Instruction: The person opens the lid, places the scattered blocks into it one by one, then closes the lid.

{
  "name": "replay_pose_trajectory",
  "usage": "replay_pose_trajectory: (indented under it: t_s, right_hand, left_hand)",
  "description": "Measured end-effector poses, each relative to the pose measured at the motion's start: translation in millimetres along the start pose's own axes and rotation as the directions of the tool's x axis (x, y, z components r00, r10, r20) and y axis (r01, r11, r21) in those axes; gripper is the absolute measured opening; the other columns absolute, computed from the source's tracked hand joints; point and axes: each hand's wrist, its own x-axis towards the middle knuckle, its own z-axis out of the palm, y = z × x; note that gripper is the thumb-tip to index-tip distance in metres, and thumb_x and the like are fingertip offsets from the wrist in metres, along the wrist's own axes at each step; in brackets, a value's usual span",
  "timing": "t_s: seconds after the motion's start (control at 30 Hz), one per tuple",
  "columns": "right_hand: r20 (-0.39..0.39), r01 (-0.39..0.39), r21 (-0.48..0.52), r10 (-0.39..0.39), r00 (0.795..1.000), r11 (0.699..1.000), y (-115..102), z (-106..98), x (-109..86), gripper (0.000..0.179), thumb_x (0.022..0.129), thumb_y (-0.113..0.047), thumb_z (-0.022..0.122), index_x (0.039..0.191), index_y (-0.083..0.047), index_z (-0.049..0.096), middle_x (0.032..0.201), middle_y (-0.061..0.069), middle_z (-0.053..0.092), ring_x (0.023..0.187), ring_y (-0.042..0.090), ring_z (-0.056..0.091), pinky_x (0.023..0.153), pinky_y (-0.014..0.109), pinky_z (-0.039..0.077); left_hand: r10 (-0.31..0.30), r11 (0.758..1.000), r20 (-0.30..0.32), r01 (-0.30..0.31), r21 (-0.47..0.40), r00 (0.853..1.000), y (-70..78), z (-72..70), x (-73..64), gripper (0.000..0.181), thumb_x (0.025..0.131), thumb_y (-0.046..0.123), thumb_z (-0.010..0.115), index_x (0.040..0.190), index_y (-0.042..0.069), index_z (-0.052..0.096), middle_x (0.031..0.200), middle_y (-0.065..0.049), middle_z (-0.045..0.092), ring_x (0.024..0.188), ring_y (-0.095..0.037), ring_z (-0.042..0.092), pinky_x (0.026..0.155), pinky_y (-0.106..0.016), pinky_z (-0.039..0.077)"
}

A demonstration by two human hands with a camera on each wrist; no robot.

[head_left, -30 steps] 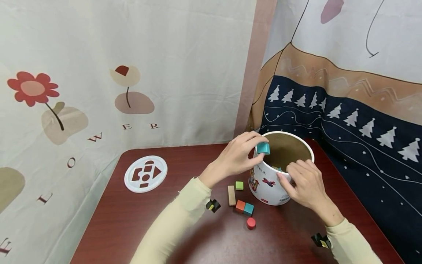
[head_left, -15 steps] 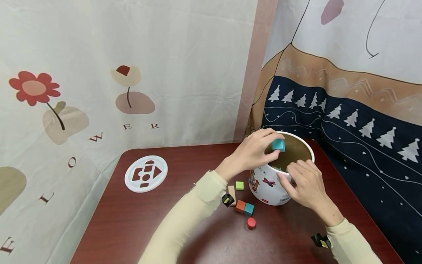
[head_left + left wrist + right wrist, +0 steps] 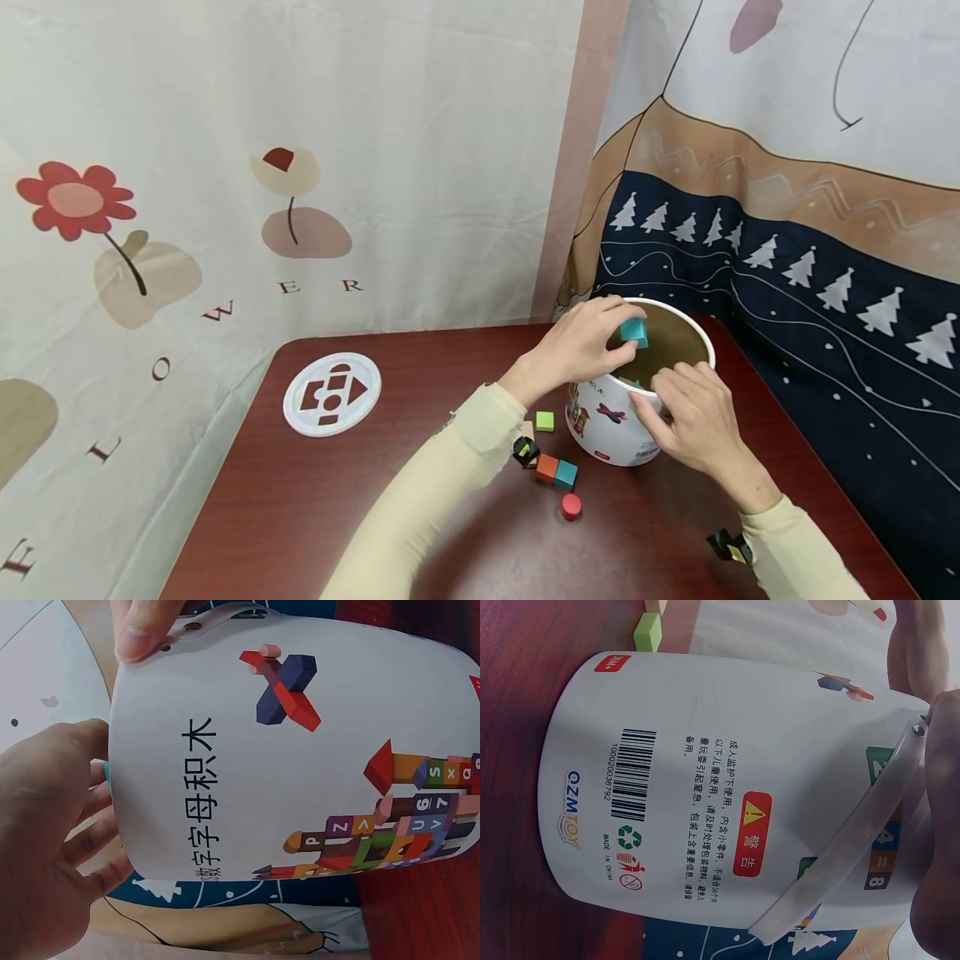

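Note:
A teal block [image 3: 633,332] is pinched between the thumb and fingers of my left hand [image 3: 581,343], over the open mouth of a white toy-block bucket [image 3: 611,425]. In the left wrist view the bucket's wall hides nearly all of that block. My right hand [image 3: 697,417] grips the bucket's near right rim, thumb outside and fingers curled over the edge. Printed pictures and a white handle [image 3: 847,840] show on the bucket's side in the right wrist view. Only a sliver of the bucket's contents is visible.
Left of the bucket lie a green block [image 3: 545,421], an orange block [image 3: 547,468], a blue block [image 3: 566,474], a red cylinder [image 3: 571,507] and a partly hidden wooden plank [image 3: 528,430]. A white lid with shaped holes [image 3: 300,419] rests on the table's left [image 3: 247,517].
My left hand has moved right with the teal block, from the bucket's left rim to over its mouth, then nearly stopped. The right hand has stayed on the rim.

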Motion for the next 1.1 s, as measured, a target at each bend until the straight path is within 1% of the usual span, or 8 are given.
replay_pose_trajectory:
  t_s: [0.13,0.3,0.47,0.6,0.7,0.93,1.03,1.1]
  right_hand:
    - [-0.017,0.012,-0.002,-0.012,1.000,1.000,-1,0,2.1,0.057,0.114,-0.047,0.052,0.070,-0.013,0.047,0.064,-0.001,0.040,0.063,0.017,0.039,0.064,0.037,0.029]
    - [-0.038,0.029,-0.005,-0.029,0.999,1.000,-2,0,3.8,0.055,0.114,-0.043,0.054,0.069,-0.012,0.045,0.065,-0.002,0.038,0.062,0.017,0.038,0.064,0.037,0.028]
    - [-0.039,0.029,-0.004,-0.029,0.999,1.000,-3,0,4.0,0.055,0.114,-0.043,0.054,0.069,-0.012,0.046,0.065,-0.001,0.039,0.062,0.018,0.039,0.064,0.037,0.028]
    - [-0.039,0.028,-0.002,-0.029,0.999,1.000,-3,0,3.6,0.055,0.114,-0.043,0.054,0.069,-0.012,0.046,0.065,-0.001,0.039,0.062,0.018,0.039,0.064,0.037,0.029]
    - [-0.045,0.028,0.000,-0.028,0.999,1.000,-2,0,3.2,0.055,0.114,-0.043,0.054,0.068,-0.012,0.045,0.065,-0.001,0.038,0.062,0.018,0.038,0.063,0.037,0.029]
    - [-0.036,0.019,0.003,-0.019,0.999,1.000,-2,0,1.7,0.055,0.114,-0.044,0.054,0.070,-0.012,0.048,0.064,0.000,0.041,0.062,0.018,0.041,0.064,0.037,0.030]
    - [-0.026,0.012,0.002,-0.012,1.000,1.000,-1,0,0.7,0.055,0.114,-0.046,0.053,0.070,-0.013,0.049,0.064,0.000,0.043,0.062,0.018,0.041,0.064,0.037,0.030]
    - [-0.020,0.007,0.004,-0.007,1.000,1.000,0,0,0.1,0.055,0.114,-0.046,0.053,0.070,-0.013,0.049,0.064,0.000,0.044,0.063,0.017,0.041,0.064,0.037,0.030]
  left_hand:
    - [-0.007,1.000,0.009,0.007,0.001,1.000,0.4,-0.1,0.1,0.043,0.108,0.021,0.075,0.148,0.005,0.070,0.141,-0.009,0.075,0.114,-0.020,0.076,0.098,-0.024,0.061]
    - [-0.001,0.999,-0.002,0.001,0.039,1.000,0.4,0.0,-0.1,0.047,0.109,0.027,0.075,0.151,0.007,0.068,0.147,-0.008,0.074,0.126,-0.019,0.075,0.106,-0.032,0.061]
    - [-0.004,0.998,-0.002,0.004,0.070,1.000,-0.3,0.1,-0.9,0.054,0.109,0.034,0.075,0.156,0.009,0.066,0.157,-0.008,0.070,0.138,-0.022,0.071,0.116,-0.035,0.058]
    - [-0.029,0.994,0.014,0.028,0.106,0.999,0.6,-0.2,-2.5,0.062,0.109,0.044,0.073,0.162,0.015,0.061,0.167,-0.007,0.062,0.154,-0.023,0.060,0.130,-0.041,0.048]
    - [-0.047,0.990,0.028,0.043,0.133,0.998,1.5,-0.4,-3.8,0.066,0.109,0.050,0.071,0.166,0.021,0.056,0.172,-0.005,0.056,0.164,-0.027,0.050,0.136,-0.048,0.041]
    - [-0.094,0.986,0.067,0.084,0.142,0.993,0.7,0.2,-7.5,0.075,0.109,0.058,0.067,0.174,0.029,0.045,0.184,-0.003,0.040,0.176,-0.034,0.029,0.140,-0.060,0.031]
    - [-0.115,0.984,0.076,0.103,0.145,0.990,-0.1,-0.2,-10.0,0.077,0.109,0.061,0.065,0.176,0.032,0.041,0.187,-0.003,0.034,0.177,-0.033,0.025,0.141,-0.060,0.029]
    - [-0.119,0.984,0.074,0.107,0.143,0.990,-1.3,-0.8,-12.4,0.077,0.109,0.062,0.065,0.176,0.032,0.040,0.187,-0.003,0.032,0.177,-0.034,0.024,0.141,-0.060,0.028]
